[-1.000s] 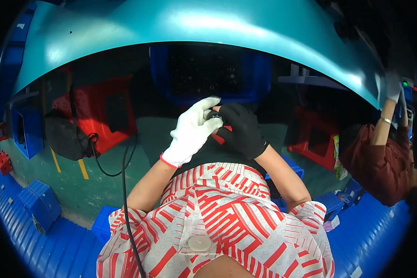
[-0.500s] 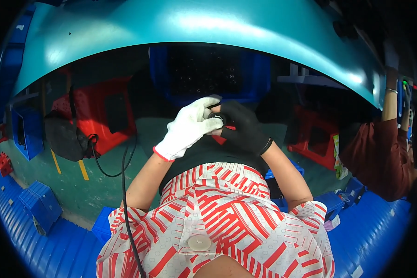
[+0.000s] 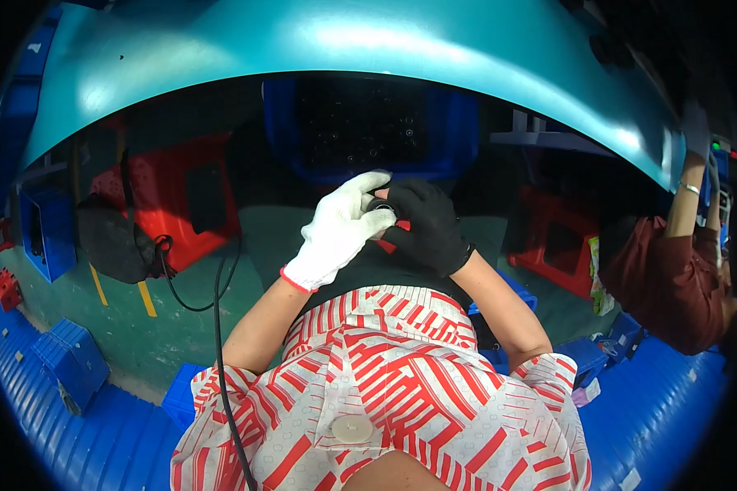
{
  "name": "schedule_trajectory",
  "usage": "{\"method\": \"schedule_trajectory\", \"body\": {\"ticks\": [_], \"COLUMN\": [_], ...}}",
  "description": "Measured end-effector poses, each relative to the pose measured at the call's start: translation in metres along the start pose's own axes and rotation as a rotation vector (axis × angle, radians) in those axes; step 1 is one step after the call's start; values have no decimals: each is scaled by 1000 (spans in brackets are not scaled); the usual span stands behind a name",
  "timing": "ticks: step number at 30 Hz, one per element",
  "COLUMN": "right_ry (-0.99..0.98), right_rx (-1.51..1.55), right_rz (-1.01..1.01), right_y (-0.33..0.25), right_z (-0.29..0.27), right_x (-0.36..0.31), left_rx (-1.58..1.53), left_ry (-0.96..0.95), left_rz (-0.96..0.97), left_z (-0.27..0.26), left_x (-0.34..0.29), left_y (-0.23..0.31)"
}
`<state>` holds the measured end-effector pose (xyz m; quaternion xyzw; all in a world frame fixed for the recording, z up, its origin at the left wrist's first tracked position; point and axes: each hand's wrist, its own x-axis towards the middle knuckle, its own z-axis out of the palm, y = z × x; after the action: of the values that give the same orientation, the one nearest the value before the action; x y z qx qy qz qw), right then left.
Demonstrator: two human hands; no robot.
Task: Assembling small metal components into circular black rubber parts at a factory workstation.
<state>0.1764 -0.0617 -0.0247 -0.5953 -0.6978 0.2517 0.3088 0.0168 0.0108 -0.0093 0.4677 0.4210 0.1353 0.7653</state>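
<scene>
At frame centre, my white knit-gloved left hand [image 3: 334,235] and black-gloved right hand [image 3: 428,227] grip a small, dark, round piece [image 3: 385,208] between them. Upper centre, a blue plastic bin [image 3: 282,123]; along the top, a glossy teal tabletop [image 3: 221,49].

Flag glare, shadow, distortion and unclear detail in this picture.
Head view: glare streaks the teal tabletop and the fisheye bows its edge; in head, shadow darkens the blue bin; in head, the small dark part between left hand and right hand lacks clear detail.
</scene>
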Motion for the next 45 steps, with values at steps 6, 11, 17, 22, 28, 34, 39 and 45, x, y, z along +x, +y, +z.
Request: {"method": "schedule_trajectory", "body": {"ticks": [6, 11, 17, 22, 28, 34, 39, 45], "right_ry": [-94, -93, 91, 57, 85, 46, -98, 75], "right_rx": [173, 304, 131, 55, 21, 112, 219, 230], "right_rz": [63, 197, 56, 16, -5, 66, 17, 163], "right_y": [-6, -5, -6, -4, -3, -8, -3, -7], "right_z": [-6, -15, -1, -2, -1, -2, -11, -4], "right_x": [10, 11, 9, 5, 0, 4, 9, 8], "left_rx": [86, 60, -124, -84, -26, 22, -5, -187], "left_ry": [-66, -10, 21, 31, 24, -31, -60, 74], "left_rz": [-40, 70, 42, 50, 63, -21, -36, 58], "left_z": [-12, -12, 2, 3, 4, -5, -8, 3], "left_x": [5, 4, -3, -5, -3, 0, 2, 0], "left_y": [5, 0, 0, 2, 3, 8, 11, 1]}}
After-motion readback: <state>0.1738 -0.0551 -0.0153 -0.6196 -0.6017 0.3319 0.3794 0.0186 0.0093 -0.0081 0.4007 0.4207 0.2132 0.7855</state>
